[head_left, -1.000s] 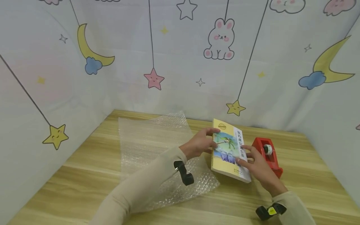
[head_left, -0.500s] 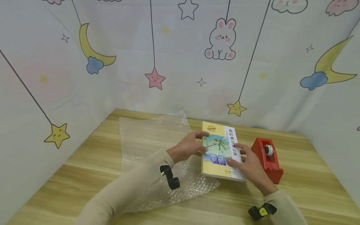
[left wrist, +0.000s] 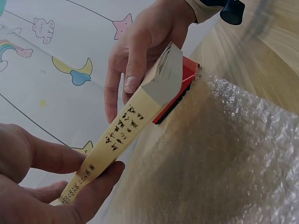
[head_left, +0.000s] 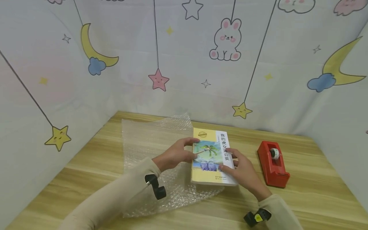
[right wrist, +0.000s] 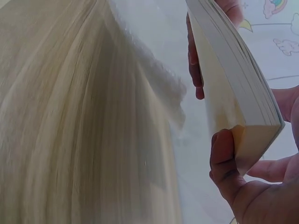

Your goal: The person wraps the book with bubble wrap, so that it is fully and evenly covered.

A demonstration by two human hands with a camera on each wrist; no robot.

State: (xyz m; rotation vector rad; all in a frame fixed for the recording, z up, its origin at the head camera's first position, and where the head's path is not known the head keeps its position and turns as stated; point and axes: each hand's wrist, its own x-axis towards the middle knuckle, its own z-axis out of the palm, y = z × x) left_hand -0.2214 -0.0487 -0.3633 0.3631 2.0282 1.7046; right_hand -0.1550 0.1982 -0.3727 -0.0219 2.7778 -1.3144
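Note:
Both hands hold a thick paperback book [head_left: 208, 156] with a yellow and white cover and a palm-tree picture. My left hand [head_left: 176, 153] grips its spine side, thumb on the cover and fingers beneath, as the left wrist view shows at the yellow spine [left wrist: 117, 128]. On the page-edge side, my right hand [head_left: 244, 171] pinches the book between thumb and fingers. In both wrist views the book is raised off the table. Below and left of it lies a sheet of clear bubble wrap [head_left: 155, 143], which the book overlaps in the head view.
A red tape dispenser [head_left: 273, 164] with a roll of tape stands to the right of the right hand. The wood-grain table [head_left: 313, 179] is bounded at the back and sides by a printed cloth [head_left: 184, 57].
Both hands have carried the book leftward, from beside the tape dispenser to over the right part of the bubble wrap. The book's tilt has straightened. The dispenser ends up farther from the right hand.

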